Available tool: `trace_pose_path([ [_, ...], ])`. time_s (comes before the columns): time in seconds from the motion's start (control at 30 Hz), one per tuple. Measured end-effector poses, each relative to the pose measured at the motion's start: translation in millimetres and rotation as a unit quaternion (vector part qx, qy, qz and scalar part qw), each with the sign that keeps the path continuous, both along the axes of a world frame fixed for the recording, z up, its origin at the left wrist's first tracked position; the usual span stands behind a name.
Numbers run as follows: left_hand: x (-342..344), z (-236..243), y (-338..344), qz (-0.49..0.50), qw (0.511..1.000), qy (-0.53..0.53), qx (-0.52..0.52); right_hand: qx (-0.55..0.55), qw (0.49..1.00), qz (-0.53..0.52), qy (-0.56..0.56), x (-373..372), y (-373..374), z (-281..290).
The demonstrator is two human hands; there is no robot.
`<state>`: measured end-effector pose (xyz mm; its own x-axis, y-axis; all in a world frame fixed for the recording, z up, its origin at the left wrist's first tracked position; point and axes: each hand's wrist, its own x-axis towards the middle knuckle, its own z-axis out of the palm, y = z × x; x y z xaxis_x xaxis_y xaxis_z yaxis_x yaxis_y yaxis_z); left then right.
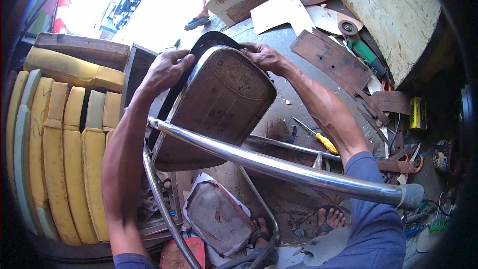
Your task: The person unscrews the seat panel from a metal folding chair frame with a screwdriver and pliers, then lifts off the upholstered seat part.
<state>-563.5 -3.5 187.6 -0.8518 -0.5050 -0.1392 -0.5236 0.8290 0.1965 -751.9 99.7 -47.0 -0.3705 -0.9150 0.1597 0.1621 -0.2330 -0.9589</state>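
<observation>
A worn brown chair panel [216, 99] with a metal rim and a black piece [208, 40] along its far edge sits tilted over a chrome tubular chair frame [259, 162]. My left hand [169, 67] grips the panel's upper left edge at the black piece, thumb on top. My right hand [261, 57] has its fingers curled over the upper right edge. Under the frame lies a worn grey pad [219, 211] on white paper, near my sandalled feet. A yellow-handled screwdriver [323, 142] lies on the floor to the right.
Yellow foam pieces [69, 164] are stacked at the left. A green angle grinder [363, 52], boards [328, 60], white sheets [274, 10] and a yellow box [418, 112] lie to the right. A large pale panel [383, 10] stands behind them. Another person's leg [201, 15] shows at the top.
</observation>
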Motion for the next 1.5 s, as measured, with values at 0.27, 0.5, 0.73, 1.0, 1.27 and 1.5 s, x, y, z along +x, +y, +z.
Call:
trace_pose_path([
  [0.27, 10.6, -4.9, 12.0, 0.046, 0.991, 0.009, 0.122, -0.039, 0.992, 0.079, -0.093, 1.9, -0.9, -10.3],
  [0.5, 15.4, -18.0, 12.3, 0.137, 0.958, 0.041, 0.247, -0.004, 0.992, 0.086, -0.094, 0.7, 14.8, -28.4],
  [0.73, 11.6, -27.8, 9.1, 0.175, 0.933, 0.069, 0.307, 0.055, 0.998, 0.023, 0.022, -0.5, 32.0, -20.5],
  [1.0, 11.0, -28.3, 26.5, 0.052, 0.942, 0.095, 0.317, -0.014, 0.996, 0.027, -0.086, 11.0, 26.5, -30.0],
  [1.27, 12.3, -25.1, 26.5, 0.07, 0.969, 0.009, 0.236, -0.016, 0.98, 0.04, -0.193, 22.1, 23.3, -33.0],
  [1.5, 8.5, -26.1, 30.1, 0.075, 0.974, 0.009, 0.211, -0.023, 0.984, 0.073, -0.161, 13.2, 19.1, -35.4],
])
